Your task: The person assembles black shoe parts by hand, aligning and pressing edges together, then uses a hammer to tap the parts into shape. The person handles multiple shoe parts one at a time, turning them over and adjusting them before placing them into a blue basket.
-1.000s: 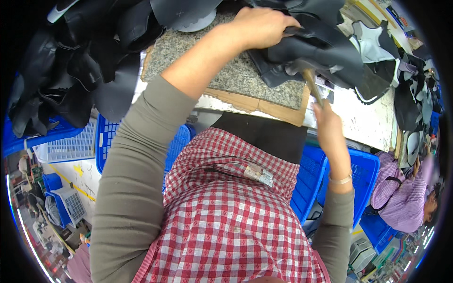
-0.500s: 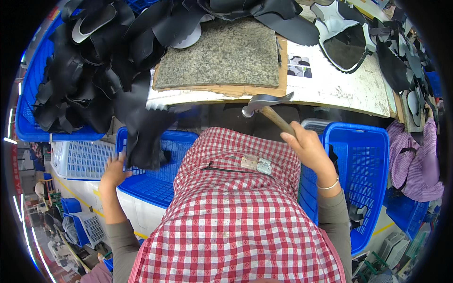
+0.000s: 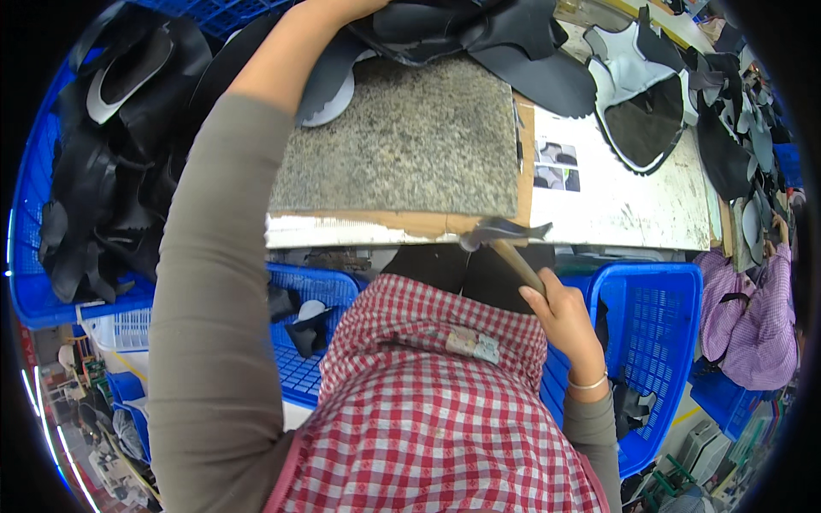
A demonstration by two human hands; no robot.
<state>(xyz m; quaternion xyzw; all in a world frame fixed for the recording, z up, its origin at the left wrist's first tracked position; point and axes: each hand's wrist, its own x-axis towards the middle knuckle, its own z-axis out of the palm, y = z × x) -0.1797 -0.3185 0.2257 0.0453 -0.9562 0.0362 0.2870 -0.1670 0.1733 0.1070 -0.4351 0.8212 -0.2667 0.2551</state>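
Note:
My right hand (image 3: pixel 564 318) is closed round the wooden handle of a hammer (image 3: pixel 506 239), whose metal head is at the table's front edge. My left arm stretches far over the table. At the top edge of the picture, my left hand (image 3: pixel 346 7) is over a heap of black leather-like shoe pieces (image 3: pixel 419 34); its fingers are mostly cut off or hidden. Just in front of that heap lies a speckled grey stone slab (image 3: pixel 402 141) on a brown board (image 3: pixel 528 154).
A blue crate (image 3: pixel 34 214) at the left is piled with black pieces. Blue baskets (image 3: pixel 654 342) stand either side of my lap; the left basket (image 3: pixel 299 363) holds a few pieces. A white-edged shoe upper (image 3: pixel 646 120) lies right of the slab. A person in purple check (image 3: pixel 748 316) sits far right.
My left hand has gone from beside the left basket up to the far heap. The black piece that was over that basket is no longer there; black and white pieces now show inside it.

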